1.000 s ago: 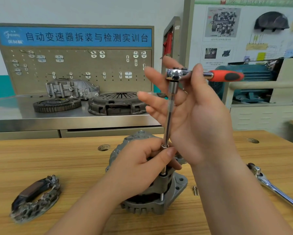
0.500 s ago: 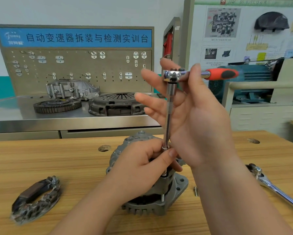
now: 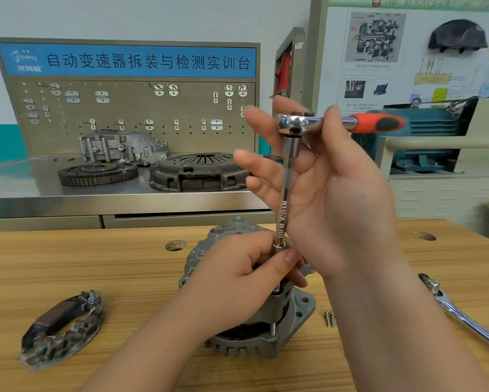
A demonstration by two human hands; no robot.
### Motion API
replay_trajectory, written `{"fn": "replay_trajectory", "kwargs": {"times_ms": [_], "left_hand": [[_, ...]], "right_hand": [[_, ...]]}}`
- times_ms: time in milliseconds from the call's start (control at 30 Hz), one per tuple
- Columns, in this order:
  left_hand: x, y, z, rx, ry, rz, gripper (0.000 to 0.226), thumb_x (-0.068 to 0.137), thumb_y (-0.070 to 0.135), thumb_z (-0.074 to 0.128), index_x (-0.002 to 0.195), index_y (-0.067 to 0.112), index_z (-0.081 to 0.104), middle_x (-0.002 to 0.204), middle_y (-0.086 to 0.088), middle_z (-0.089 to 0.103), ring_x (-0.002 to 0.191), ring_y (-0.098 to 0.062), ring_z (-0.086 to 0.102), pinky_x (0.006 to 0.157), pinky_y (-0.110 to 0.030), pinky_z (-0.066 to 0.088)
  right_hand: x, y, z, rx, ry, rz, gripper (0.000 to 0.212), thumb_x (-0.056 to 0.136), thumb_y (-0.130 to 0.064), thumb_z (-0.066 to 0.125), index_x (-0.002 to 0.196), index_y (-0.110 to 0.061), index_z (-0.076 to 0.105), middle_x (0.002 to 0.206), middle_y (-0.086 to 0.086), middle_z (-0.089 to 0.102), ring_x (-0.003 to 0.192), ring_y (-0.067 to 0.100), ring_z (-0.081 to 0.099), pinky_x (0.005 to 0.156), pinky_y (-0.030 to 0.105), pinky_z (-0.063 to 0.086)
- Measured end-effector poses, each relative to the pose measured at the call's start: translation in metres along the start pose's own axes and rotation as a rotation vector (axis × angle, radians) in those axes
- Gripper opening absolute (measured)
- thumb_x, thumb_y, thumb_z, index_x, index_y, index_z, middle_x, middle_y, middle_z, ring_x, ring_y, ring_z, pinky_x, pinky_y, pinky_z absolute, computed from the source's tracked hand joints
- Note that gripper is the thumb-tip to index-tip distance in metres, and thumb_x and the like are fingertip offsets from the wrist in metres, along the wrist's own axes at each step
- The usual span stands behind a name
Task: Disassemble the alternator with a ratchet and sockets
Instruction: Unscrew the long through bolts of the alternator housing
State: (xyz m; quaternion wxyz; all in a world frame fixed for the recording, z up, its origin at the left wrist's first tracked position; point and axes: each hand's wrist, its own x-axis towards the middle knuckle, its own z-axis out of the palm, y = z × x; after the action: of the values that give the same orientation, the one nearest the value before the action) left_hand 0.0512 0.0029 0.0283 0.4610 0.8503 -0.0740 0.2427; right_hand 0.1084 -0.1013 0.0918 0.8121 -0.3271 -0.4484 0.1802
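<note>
The alternator (image 3: 282, 315) stood mid-table (image 3: 67, 273). At its 1 o'clock, the right hand (image 3: 336, 207) pinched the ratchet (image 3: 376, 123) under its thumb, other fingers spread. The left hand (image 3: 237, 278) pinched the upright extension (image 3: 284, 199) atop the alternator. Bolts (image 3: 328, 318) lay at its 3 o'clock.

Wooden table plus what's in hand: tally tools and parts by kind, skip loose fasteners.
Ratchets: 2 (orange-handled ratchet in hand, chrome ratchet lying at right)
Extension bar: 1
Alternator: 1
Removed rectifier: 1
Total: 5
</note>
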Motion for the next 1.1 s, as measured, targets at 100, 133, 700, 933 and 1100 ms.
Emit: {"fn": "replay_trajectory", "kwargs": {"times_ms": [100, 133, 700, 933, 1100], "left_hand": [[-0.0002, -0.0017, -0.0004, 0.006, 0.015, -0.035, 0.021, 0.086, 0.042, 0.053, 0.086, 0.028, 0.069, 0.080, 0.011, 0.075, 0.081, -0.045, 0.065, 0.074, -0.061, 0.052], [-0.0003, -0.0018, -0.0002, 0.009, 0.020, -0.044, 0.021, 0.085, 0.040, 0.052, 0.086, 0.027, 0.069, 0.080, 0.010, 0.075, 0.081, -0.045, 0.065, 0.074, -0.061, 0.051], [-0.0002, -0.0002, 0.0015, 0.028, 0.026, -0.026, 0.024, 0.085, 0.038, 0.052, 0.087, 0.021, 0.070, 0.079, 0.014, 0.074, 0.076, -0.040, 0.065, 0.070, -0.056, 0.052], [-0.0010, 0.0012, -0.0003, 0.042, 0.000, -0.017, 0.024, 0.088, 0.038, 0.050, 0.089, 0.025, 0.070, 0.084, 0.013, 0.075, 0.078, -0.030, 0.069, 0.074, -0.049, 0.055], [-0.0006, 0.0011, 0.0002, 0.027, 0.005, -0.044, 0.026, 0.085, 0.037, 0.051, 0.088, 0.020, 0.070, 0.084, 0.011, 0.075, 0.084, -0.037, 0.068, 0.078, -0.056, 0.054]], "right_hand": [[-0.0004, 0.0031, 0.0006, -0.200, 0.062, -0.173, 0.025, 0.094, -0.034, 0.048, 0.112, -0.025, 0.064, 0.116, -0.005, 0.070, 0.101, 0.022, 0.068, 0.080, 0.032, 0.053], [-0.0006, 0.0038, 0.0005, -0.256, 0.079, -0.230, 0.024, 0.092, -0.029, 0.050, 0.111, -0.027, 0.066, 0.119, -0.006, 0.070, 0.109, 0.023, 0.065, 0.087, 0.035, 0.052], [-0.0021, 0.0044, 0.0040, -0.217, 0.079, -0.238, 0.025, 0.091, -0.030, 0.052, 0.113, -0.030, 0.065, 0.124, -0.009, 0.067, 0.106, 0.021, 0.067, 0.080, 0.027, 0.051], [0.0007, -0.0001, -0.0001, -0.010, 0.027, 0.004, 0.043, 0.089, -0.047, 0.038, 0.119, -0.023, 0.058, 0.103, -0.003, 0.075, 0.085, 0.022, 0.073, 0.071, 0.027, 0.053], [-0.0014, 0.0026, 0.0022, -0.261, 0.094, -0.250, 0.023, 0.091, -0.028, 0.054, 0.109, -0.029, 0.067, 0.115, -0.006, 0.071, 0.101, 0.019, 0.067, 0.085, 0.029, 0.051]]}}
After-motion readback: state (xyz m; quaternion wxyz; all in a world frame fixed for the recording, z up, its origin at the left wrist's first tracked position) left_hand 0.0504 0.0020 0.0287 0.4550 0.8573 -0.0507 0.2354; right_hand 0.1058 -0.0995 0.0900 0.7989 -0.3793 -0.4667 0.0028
